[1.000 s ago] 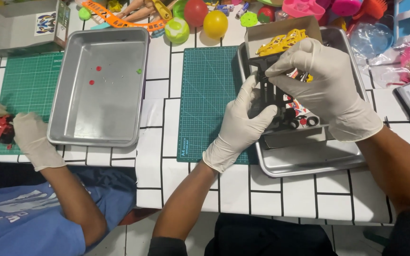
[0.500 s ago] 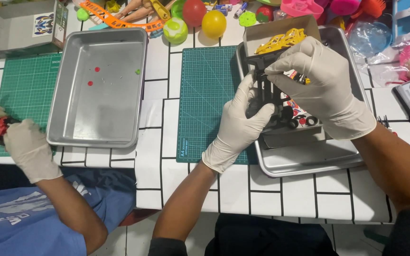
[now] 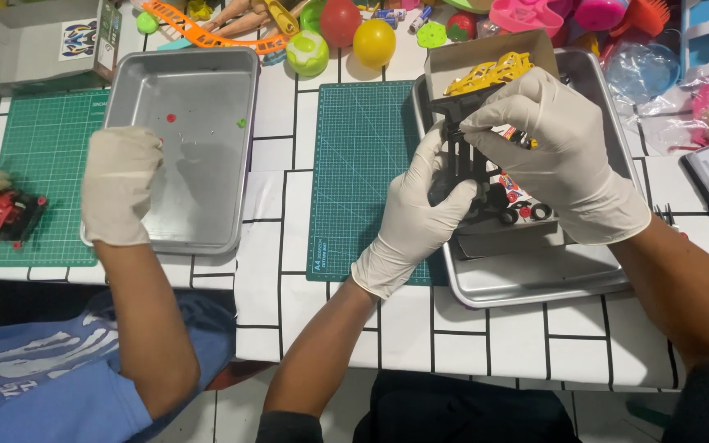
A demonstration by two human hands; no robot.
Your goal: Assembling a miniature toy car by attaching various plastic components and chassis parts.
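White-gloved, the left hand (image 3: 423, 209) and right hand (image 3: 553, 148) both close around a black toy car chassis (image 3: 459, 156), held just above the metal tray (image 3: 535, 283) at the table's right side. The left grips its lower end; the right's fingers curl over its top. Loose small wheels (image 3: 527, 213) lie in the tray beneath. A co-worker's gloved hand (image 3: 119, 184) rests on a second tray's (image 3: 207, 74) near-left rim.

Both hands (image 3: 486, 176) grip black toy chassis (image 3: 463, 160) (over tray (image 3: 535, 283)).
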